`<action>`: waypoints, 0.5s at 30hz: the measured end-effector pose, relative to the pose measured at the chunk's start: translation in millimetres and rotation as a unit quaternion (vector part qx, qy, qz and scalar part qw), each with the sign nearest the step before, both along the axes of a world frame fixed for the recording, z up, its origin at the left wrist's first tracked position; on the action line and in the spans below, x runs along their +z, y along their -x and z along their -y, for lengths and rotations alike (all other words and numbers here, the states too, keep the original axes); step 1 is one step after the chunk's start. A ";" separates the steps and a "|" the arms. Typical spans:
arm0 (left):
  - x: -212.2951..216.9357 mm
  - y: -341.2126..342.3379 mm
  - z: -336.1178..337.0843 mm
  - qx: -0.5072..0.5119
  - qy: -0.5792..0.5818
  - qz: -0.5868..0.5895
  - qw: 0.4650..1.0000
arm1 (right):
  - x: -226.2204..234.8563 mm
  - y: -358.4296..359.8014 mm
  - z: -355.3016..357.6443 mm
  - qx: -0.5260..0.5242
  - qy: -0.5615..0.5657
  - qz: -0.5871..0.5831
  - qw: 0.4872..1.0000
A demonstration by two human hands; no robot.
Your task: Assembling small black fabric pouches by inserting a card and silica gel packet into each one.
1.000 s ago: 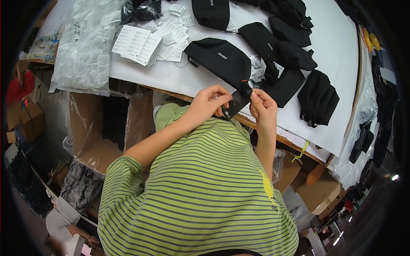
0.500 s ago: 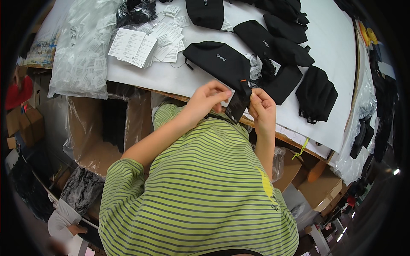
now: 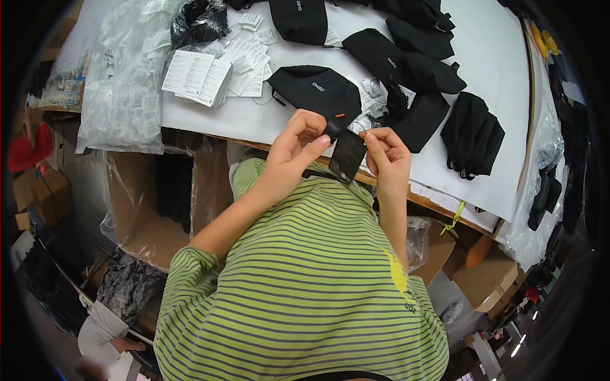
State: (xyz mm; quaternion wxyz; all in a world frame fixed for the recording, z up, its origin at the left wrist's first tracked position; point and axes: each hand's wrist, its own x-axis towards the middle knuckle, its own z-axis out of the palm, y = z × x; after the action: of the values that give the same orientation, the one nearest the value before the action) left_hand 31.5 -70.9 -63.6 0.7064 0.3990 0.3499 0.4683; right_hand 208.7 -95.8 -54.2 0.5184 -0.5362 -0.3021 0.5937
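A black fabric pouch (image 3: 314, 89) with a small white logo lies at the near edge of the table in front of me. My left hand (image 3: 295, 149) is closed on the pouch's near end, where a small orange mark shows beside the fingers. Just right of it hangs a black hang tag (image 3: 348, 155) with fine pale print. The thumb and fingertips of my right hand (image 3: 389, 151) pinch the thin cord of this tag, close to its upper right corner. Whether the cord passes through the pouch's loop I cannot tell.
White printed cards (image 3: 190, 76) and loose labels (image 3: 249, 57) lie at the left, beside a clear plastic bag (image 3: 124, 95) of labels. More black pouches (image 3: 406, 60) cover the table's right half. Below the edge stands an open carton (image 3: 136, 209) with plastic lining.
My left hand has turned and closed on the pouch's end. The tag has swung into plainer view between my hands, and its cord shows at my right fingertips.
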 end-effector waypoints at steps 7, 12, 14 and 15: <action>20.7 19.9 -5.8 0.130 -0.167 -0.195 0.958 | 20.0 5.1 -14.8 0.007 -0.064 0.119 0.991; 38.4 31.4 -17.7 0.214 -0.152 -0.182 0.948 | 44.9 18.6 -37.0 0.028 -0.169 0.246 0.954; 42.3 32.8 -19.9 0.214 -0.157 -0.183 0.947 | 57.5 29.0 -43.3 0.078 -0.199 0.331 0.919; 44.7 32.7 -20.1 0.210 -0.138 -0.176 0.952 | 60.2 36.0 -45.9 0.084 -0.209 0.327 0.918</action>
State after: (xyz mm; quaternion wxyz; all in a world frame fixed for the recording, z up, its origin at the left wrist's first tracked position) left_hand -1.3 -50.9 -18.8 0.4575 0.4864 0.4768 0.5716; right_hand 172.7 -49.8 6.0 0.4388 -0.5528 -0.6159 0.3501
